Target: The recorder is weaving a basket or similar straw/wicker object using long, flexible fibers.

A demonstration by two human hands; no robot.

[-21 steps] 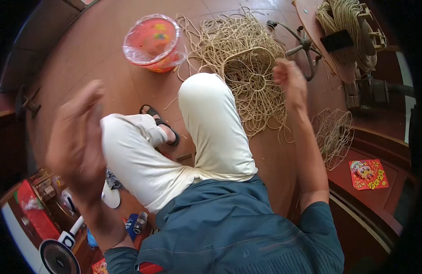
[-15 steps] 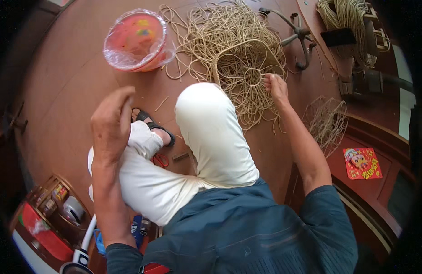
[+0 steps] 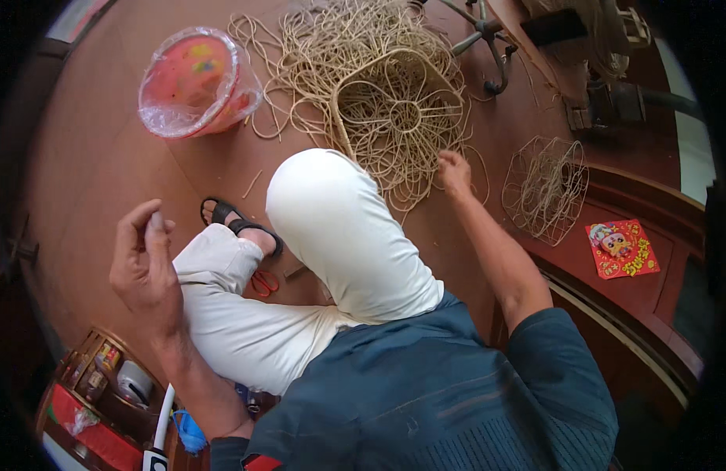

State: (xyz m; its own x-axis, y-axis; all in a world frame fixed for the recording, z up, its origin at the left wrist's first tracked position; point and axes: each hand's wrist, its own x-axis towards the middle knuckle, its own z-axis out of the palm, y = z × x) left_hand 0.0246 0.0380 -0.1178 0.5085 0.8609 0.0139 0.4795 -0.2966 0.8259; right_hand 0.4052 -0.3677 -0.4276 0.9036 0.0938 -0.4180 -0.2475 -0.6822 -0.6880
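My left hand (image 3: 147, 271) is raised on the left beside my white-trousered leg, its fingers curled and the thumb close to the index finger. Whatever it pinches, if anything, is too fine to see. My right hand (image 3: 455, 171) is closed at the lower right edge of a large tangle of tan cord (image 3: 316, 59). Its fingertips are small and slightly smeared, so I cannot make out what they hold. Just beyond that hand, a part-woven basket (image 3: 337, 118) of the same cord lies on the tangle, with a raised rim and a round ring of spokes.
A red bucket lined with clear plastic (image 3: 236, 86) stands at far left. Red-handled scissors (image 3: 264, 283) lie by my sandalled foot (image 3: 241, 225). At right are a wire frame (image 3: 545, 188), a red printed card (image 3: 622, 249) and a chair base (image 3: 488, 39). A wooden tray (image 3: 92, 334) sits lower left.
My left hand has moved left and downward and turned, showing its thumb. My right hand has drawn back from the basket's edge. The whole view has shifted somewhat.
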